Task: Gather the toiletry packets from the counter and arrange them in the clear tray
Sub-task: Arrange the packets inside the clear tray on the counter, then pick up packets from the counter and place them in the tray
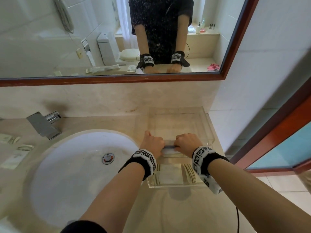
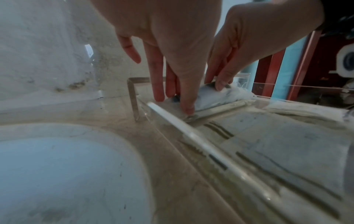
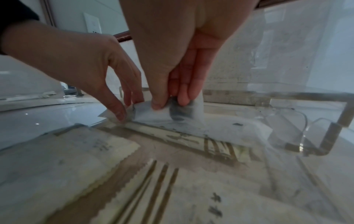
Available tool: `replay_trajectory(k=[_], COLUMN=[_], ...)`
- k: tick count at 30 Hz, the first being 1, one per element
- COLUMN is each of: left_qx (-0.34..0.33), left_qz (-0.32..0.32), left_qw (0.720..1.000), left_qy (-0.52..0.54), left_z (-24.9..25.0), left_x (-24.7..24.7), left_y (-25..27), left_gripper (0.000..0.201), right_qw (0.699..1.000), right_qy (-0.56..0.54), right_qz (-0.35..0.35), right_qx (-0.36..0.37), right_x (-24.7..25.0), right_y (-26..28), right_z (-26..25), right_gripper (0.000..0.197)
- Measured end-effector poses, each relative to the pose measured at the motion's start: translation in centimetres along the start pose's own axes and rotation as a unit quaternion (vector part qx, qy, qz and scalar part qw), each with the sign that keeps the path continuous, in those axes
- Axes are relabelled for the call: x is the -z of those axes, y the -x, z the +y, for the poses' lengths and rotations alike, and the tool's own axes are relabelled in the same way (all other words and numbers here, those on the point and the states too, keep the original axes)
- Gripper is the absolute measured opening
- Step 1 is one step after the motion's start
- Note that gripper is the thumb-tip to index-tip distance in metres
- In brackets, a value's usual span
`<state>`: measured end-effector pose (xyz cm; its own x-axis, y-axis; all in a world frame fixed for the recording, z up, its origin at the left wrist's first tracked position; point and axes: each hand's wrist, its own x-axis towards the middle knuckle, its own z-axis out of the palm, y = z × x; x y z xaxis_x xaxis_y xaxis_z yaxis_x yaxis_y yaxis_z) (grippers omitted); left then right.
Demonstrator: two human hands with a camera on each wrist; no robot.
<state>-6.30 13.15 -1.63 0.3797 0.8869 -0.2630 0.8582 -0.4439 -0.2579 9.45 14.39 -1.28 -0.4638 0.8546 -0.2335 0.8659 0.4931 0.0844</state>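
Note:
The clear tray (image 1: 209, 125) stands on the counter right of the sink. Both hands reach into its middle and hold one white, translucent packet (image 1: 168, 149) with something dark inside. My left hand (image 1: 152, 143) pinches the packet's left end (image 3: 132, 111) between thumb and fingers (image 2: 159, 97). My right hand (image 1: 187, 142) pinches the packet (image 3: 162, 116) nearer its middle, thumb in front. The packet (image 2: 210, 97) stands tilted on the tray floor. Cream packets with dark stripes (image 1: 170, 176) lie flat at the tray's near end (image 3: 67, 159).
Left of the tray is a white sink basin (image 1: 75, 165) with a chrome faucet (image 1: 44, 126). Several loose packets (image 1: 10, 139) lie on the counter at the far left, beyond the basin. A mirror (image 1: 101, 39) hangs above; a red door frame (image 1: 277, 140) stands to the right.

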Motion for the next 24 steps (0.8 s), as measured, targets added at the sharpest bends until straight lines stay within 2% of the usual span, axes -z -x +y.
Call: replay_trajectory(k=[8, 15, 19, 24], left_qx=[0.035, 0.056, 0.052, 0.046], left_qz=[-0.007, -0.020, -0.038, -0.025], left_qw=[0.999, 0.998, 0.998, 0.999], left_qy=[0.008, 0.011, 0.011, 0.009], left_z=[0.8, 1.2, 1.3, 1.5], left_x=[0.4, 0.8, 1.0, 0.1], left_y=[0.2, -0.1, -0.2, 0.0], left_gripper=[0.025, 0.024, 0.022, 0.023], right_qw=[0.999, 0.999, 0.999, 0.997], right_qy=[-0.012, 0.020, 0.032, 0.049], right_qz=[-0.017, -0.026, -0.031, -0.043], right_qx=[-0.026, -0.014, -0.020, -0.048], right_x=[-0.5, -0.3, -0.3, -0.2], right_y=[0.3, 0.5, 0.6, 0.7], right_z=[-1.2, -2.1, -2.6, -3.4], right_gripper=[0.022, 0.026, 0.027, 0.032])
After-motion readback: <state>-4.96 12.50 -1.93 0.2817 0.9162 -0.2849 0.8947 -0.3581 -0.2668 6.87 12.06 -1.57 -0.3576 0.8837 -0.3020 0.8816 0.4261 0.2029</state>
